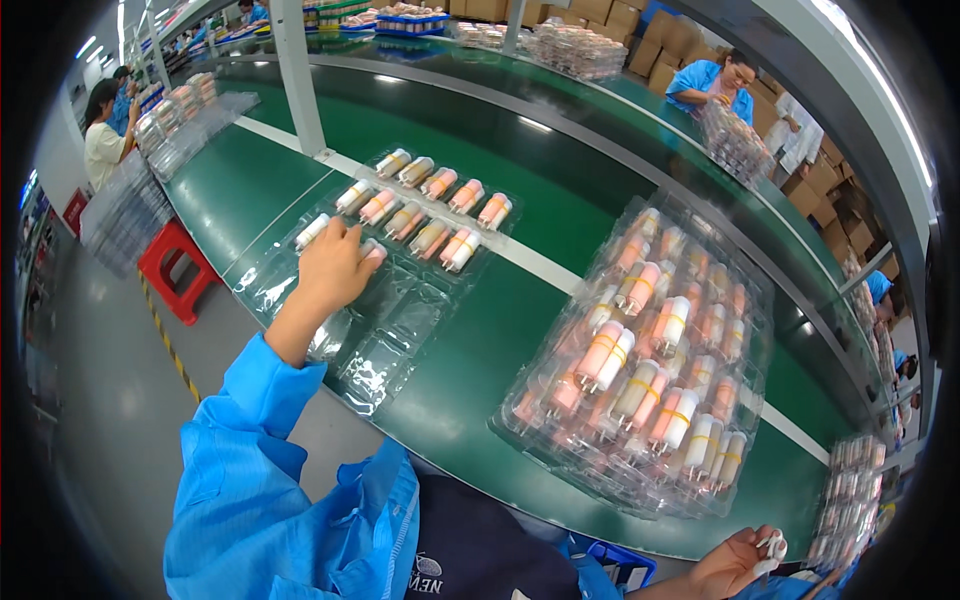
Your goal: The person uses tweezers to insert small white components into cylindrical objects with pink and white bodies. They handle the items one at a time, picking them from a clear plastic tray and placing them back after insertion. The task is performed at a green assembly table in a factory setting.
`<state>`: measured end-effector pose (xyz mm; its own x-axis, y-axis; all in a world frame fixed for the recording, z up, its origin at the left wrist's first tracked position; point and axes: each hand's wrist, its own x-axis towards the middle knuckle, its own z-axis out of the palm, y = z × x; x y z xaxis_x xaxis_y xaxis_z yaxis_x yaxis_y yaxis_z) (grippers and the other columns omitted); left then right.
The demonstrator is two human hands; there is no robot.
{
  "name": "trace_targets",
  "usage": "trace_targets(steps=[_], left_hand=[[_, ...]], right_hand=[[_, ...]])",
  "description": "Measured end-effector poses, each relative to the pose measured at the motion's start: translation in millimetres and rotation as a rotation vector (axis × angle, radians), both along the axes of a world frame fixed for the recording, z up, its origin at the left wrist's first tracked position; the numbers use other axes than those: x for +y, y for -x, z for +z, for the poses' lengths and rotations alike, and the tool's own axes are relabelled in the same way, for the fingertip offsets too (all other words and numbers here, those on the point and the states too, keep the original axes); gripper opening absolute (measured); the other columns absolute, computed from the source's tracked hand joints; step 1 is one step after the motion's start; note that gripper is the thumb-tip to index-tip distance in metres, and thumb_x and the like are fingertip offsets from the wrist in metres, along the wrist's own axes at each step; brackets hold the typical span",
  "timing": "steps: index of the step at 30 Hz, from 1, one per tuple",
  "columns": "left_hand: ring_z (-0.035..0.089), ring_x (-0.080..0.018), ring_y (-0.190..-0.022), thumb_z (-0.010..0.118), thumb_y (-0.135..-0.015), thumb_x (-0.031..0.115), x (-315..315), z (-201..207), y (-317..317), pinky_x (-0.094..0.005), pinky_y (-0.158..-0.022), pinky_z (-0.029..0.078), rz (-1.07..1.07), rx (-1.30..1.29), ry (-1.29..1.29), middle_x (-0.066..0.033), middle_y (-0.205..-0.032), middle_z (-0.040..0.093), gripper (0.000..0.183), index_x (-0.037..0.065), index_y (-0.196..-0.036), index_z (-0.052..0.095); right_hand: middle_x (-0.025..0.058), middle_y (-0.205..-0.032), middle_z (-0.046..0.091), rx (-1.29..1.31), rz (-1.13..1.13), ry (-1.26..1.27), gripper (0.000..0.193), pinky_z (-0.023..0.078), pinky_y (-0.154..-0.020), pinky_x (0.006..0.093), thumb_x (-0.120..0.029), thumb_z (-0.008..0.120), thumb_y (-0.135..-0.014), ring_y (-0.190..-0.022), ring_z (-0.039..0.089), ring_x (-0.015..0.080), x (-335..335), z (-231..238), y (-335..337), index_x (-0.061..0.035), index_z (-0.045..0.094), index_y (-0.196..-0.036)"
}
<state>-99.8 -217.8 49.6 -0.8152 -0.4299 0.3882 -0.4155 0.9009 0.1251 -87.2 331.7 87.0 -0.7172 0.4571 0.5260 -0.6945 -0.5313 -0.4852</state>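
Observation:
My left hand [335,268] is over a clear plastic blister tray [385,345], fingers curled down. The end of a pinkish-white pair of small cylinders [373,250] shows at its fingertips; the rest is hidden by the hand. Beside it lies a white pair of cylinders [313,230]. Several yellow-banded pairs in pink, white and grey [430,238] fill the far rows of the tray, while the near pockets hold none. At the lower right, my right hand [730,566] has its fingers closed around a small white piece [772,546], apparently more cylinders.
A tall stack of filled clear trays [640,370] stands on the green work surface [470,375] to the right. More stacks [848,490] are at the far right. A red stool [178,270] is on the floor at left. A metal post [298,80] rises behind. Co-workers [715,85] work across the line.

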Motion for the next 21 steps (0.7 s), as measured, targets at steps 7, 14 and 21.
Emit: trace_targets(steps=[7, 14, 21], left_hand=[[0.056, -0.0320, -0.095, 0.072, -0.076, 0.023, -0.3, -22.2, 11.9, -0.0420, -0.078, 0.047, -0.072, 0.165, -0.107, -0.0128, -0.099, 0.056, 0.031, 0.005, -0.099, 0.063], [0.060, -0.0249, -0.091, 0.072, -0.075, 0.011, 20.9, -5.9, -6.7, -0.0358, -0.077, 0.048, -0.362, 0.422, -0.498, -0.0096, -0.096, 0.060, 0.037, 0.003, -0.107, 0.057], [0.058, -0.0212, -0.108, 0.069, -0.083, 0.005, 134.1, 21.0, -54.2, -0.0344, -0.092, 0.050, -0.875, 0.473, -1.862, -0.0111, -0.118, 0.055, 0.042, -0.002, -0.120, 0.050]], right_hand=[[0.0142, -0.090, 0.066, -0.152, 0.053, -1.083, 0.021, 0.053, -0.071, 0.0322, -0.015, 0.074, -0.077, -0.079, 0.066, 0.0239, -105.5, -25.9, -25.7, -0.0022, 0.064, -0.092], [0.0133, -0.086, 0.066, -0.244, 0.367, -1.304, 0.022, 0.051, -0.065, 0.0279, -0.003, 0.075, -0.074, -0.072, 0.064, 0.0211, -151.5, -69.8, -19.3, -0.0009, 0.067, -0.094], [0.0115, -0.083, 0.063, -0.282, 0.350, -1.308, 0.021, 0.049, -0.062, 0.0250, -0.001, 0.074, -0.075, -0.069, 0.060, 0.0164, -155.6, -62.9, -23.2, 0.0002, 0.067, -0.095]])
